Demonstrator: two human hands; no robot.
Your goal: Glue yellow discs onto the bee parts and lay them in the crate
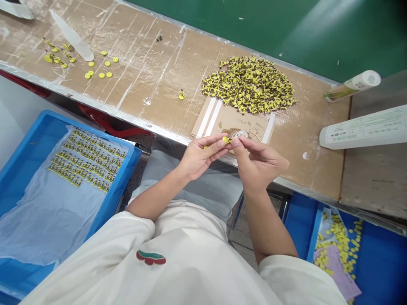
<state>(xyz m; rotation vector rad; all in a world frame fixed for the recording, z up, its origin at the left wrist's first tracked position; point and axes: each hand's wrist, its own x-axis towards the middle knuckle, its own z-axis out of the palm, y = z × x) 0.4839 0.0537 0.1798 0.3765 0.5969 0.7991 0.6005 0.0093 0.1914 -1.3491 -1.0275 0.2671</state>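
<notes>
My left hand (197, 157) is closed, pinching a small yellow figurine (226, 140) between thumb and fingers. Another bit of yellow (205, 147) peeks out by that palm. My right hand (259, 163) meets it from the other side, thumb and forefinger closed at the figurine's right end; whether they grip the same piece or a separate part is too small to tell. Just behind the fingertips, a clear round dish (240, 134) rests on a cardboard pad (203, 118) with white tape strips and brown stains. Beyond the pad lies a big heap of yellow-and-dark little figures (251, 84).
Yellow discs (101, 75), several figures (51, 58) and a white flat strip (73, 36) lie at the bench's left. One figure (181, 94) stands alone. White bottles (365, 127) stand right. Blue trays hold rows of figures (92, 156) at left and discs (341, 237) at right.
</notes>
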